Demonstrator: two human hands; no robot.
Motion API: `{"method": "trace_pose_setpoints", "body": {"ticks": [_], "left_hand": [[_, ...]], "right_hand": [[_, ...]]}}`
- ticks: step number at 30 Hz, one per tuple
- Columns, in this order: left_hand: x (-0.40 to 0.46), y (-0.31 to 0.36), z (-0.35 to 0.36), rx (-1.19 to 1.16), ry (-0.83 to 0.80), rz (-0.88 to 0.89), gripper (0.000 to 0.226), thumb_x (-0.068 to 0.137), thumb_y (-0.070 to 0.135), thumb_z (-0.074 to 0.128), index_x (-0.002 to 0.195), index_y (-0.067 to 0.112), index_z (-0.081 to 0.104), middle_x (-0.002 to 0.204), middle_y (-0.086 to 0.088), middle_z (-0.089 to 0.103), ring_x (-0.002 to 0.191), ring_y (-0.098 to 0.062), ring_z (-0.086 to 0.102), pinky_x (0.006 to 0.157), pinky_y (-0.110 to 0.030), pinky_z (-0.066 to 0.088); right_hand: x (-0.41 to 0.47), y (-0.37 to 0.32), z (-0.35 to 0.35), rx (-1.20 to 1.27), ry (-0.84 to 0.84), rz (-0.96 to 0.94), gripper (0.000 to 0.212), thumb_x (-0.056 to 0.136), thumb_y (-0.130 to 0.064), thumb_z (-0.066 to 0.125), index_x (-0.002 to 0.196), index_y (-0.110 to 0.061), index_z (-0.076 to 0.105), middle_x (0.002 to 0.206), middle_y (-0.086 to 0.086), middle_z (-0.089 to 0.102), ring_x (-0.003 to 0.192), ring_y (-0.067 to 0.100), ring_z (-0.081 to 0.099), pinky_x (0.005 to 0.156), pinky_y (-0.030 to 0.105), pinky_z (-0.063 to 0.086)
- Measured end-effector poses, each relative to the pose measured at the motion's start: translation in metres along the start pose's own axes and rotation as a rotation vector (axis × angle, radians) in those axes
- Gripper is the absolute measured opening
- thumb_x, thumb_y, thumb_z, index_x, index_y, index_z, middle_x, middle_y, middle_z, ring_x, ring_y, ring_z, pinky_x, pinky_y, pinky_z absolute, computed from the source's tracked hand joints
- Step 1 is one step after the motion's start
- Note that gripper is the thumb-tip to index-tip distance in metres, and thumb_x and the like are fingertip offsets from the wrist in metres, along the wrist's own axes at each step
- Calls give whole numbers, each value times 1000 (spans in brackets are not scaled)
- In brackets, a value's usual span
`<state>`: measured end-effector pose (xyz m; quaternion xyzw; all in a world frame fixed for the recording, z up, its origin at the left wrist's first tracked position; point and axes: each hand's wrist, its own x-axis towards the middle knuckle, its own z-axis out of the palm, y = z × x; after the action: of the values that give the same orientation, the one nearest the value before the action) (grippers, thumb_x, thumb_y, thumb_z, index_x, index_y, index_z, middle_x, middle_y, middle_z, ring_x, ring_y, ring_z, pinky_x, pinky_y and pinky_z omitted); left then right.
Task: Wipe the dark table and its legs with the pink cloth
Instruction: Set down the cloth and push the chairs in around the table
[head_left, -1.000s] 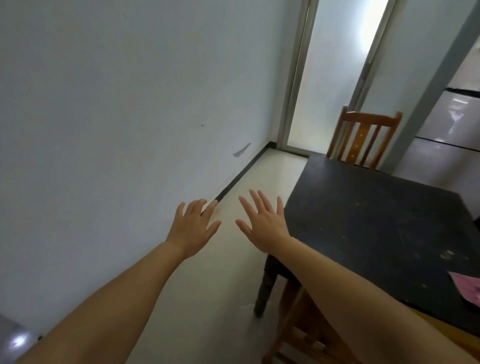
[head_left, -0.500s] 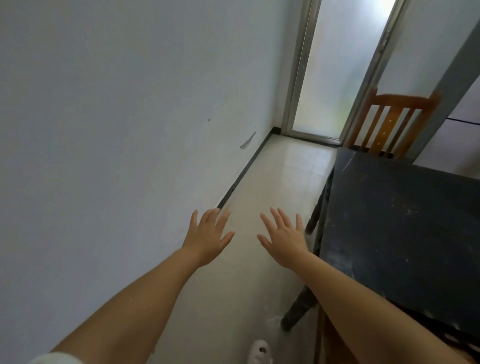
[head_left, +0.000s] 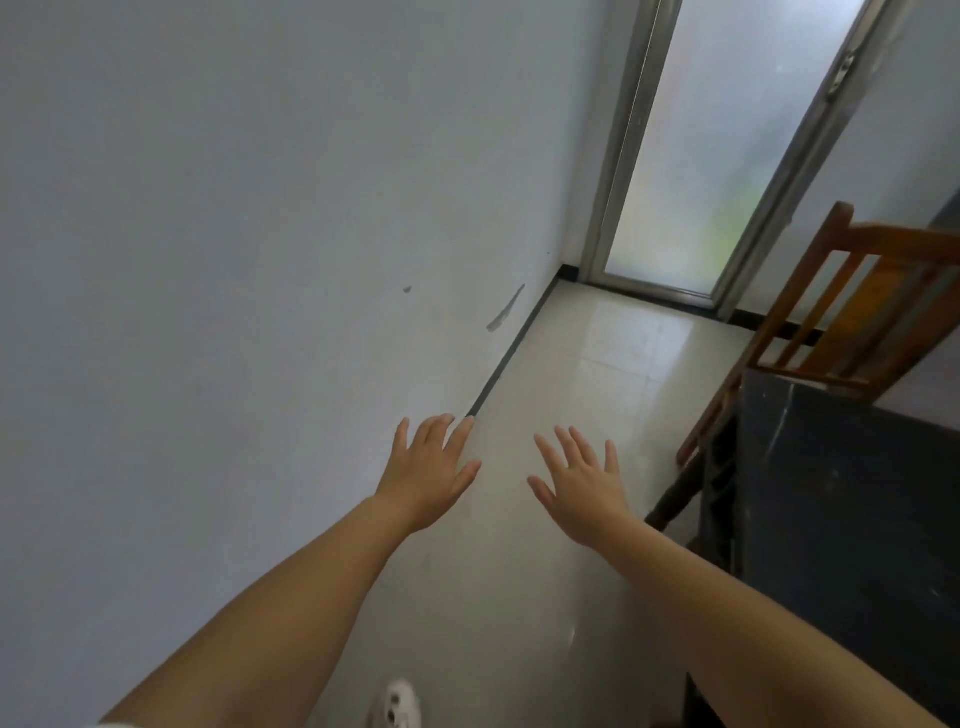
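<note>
Dark and scuffed, the bench (head_left: 852, 519) fills the right side of my view, its near left edge running down just right of my right forearm. My right hand (head_left: 584, 491) hovers over the pale tiled floor (head_left: 613, 364), palm down, its fingers (head_left: 550, 449) spread straight and holding nothing; they stop short of the bench's left edge and touch no part of it. My left hand (head_left: 428, 475) hangs beside it, nearer the wall (head_left: 234, 234), fingers just as loose and empty, their tips over the dark skirting strip (head_left: 506, 358). The 2 hands sit near each other with a gap of bare floor between them. The pink cloth does not show in this view, so I cannot tell where it lies.

One dark turned leg (head_left: 675, 501) of the bench slants down to the floor just beyond my right hand. A wooden chair (head_left: 852, 312) with a slatted back stands at the bench's far end, pressed close to its edge. Between the wall and the bench runs an open lane of floor toward the frosted glass door (head_left: 691, 156). A white shoe (head_left: 397, 706) peeks in at the bottom edge.
</note>
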<state>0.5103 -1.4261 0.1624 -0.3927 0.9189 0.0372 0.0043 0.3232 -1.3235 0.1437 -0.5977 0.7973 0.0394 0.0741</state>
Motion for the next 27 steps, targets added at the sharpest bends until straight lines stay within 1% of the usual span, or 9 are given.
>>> {"method": "trace_pose_setpoints", "body": {"ticks": [2, 5, 8, 11, 14, 16, 20, 23, 27], "left_hand": [[50, -17, 1, -3, -12, 20, 60, 95, 53, 13, 146, 23, 4, 153, -4, 13, 140, -20, 8, 112, -46, -2], [125, -35, -4, 7, -12, 87, 83, 74, 60, -12, 146, 22, 5, 153, -5, 15, 140, -20, 11, 112, -47, 1], [199, -44, -17, 3, -2, 206, 91, 66, 59, -17, 146, 21, 6, 152, -4, 16, 139, -19, 12, 112, -46, 2], [278, -45, -30, -2, -11, 308, 86, 72, 59, -13, 146, 21, 8, 151, -5, 18, 139, -19, 14, 113, -46, 4], [353, -31, -28, -4, -41, 356, 61, 93, 53, 11, 146, 20, 9, 150, -6, 20, 138, -20, 15, 113, -45, 5], [399, -12, -24, -9, -57, 412, 57, 97, 47, 20, 146, 21, 9, 151, -6, 19, 138, -20, 15, 113, -45, 4], [496, 27, -14, -54, -55, 510, 57, 96, 48, 22, 145, 21, 10, 150, -5, 21, 138, -21, 16, 113, -44, 6], [572, 52, -14, -75, -65, 519, 62, 92, 54, 14, 145, 23, 10, 149, -4, 23, 137, -20, 19, 114, -44, 8], [673, 85, -24, -126, -36, 500, 57, 96, 48, 22, 145, 22, 12, 149, -5, 25, 137, -20, 20, 114, -43, 11]], "right_hand": [[47, 6, -5, 9, 16, 25, 61, 97, -54, 15, 149, -28, -3, 159, 3, -4, 145, 21, -10, 115, 54, -6], [111, 21, -15, 37, 37, 122, 61, 97, -53, 15, 149, -27, -2, 159, 3, -3, 145, 21, -9, 115, 54, -4], [163, 43, -25, 75, 46, 235, 60, 97, -53, 14, 149, -28, -2, 159, 3, -3, 145, 21, -9, 116, 53, -3], [206, 73, -34, 113, 59, 345, 60, 97, -53, 16, 149, -28, 0, 159, 3, 0, 145, 21, -7, 116, 53, -1], [238, 110, -38, 133, 68, 426, 59, 97, -52, 17, 149, -28, 1, 159, 3, 1, 146, 21, -6, 115, 53, -2], [261, 140, -42, 137, 67, 479, 59, 98, -51, 18, 149, -27, 2, 159, 3, 3, 146, 20, -5, 115, 52, -2], [321, 209, -49, 140, 64, 550, 58, 98, -50, 18, 149, -27, 3, 159, 3, 4, 146, 20, -3, 114, 53, -1], [373, 264, -62, 149, 71, 561, 58, 98, -49, 19, 150, -27, 4, 159, 3, 3, 146, 21, -2, 115, 53, 0], [435, 344, -86, 119, 65, 553, 58, 98, -49, 19, 149, -27, 2, 159, 4, 3, 146, 21, -4, 116, 54, 2]]}}
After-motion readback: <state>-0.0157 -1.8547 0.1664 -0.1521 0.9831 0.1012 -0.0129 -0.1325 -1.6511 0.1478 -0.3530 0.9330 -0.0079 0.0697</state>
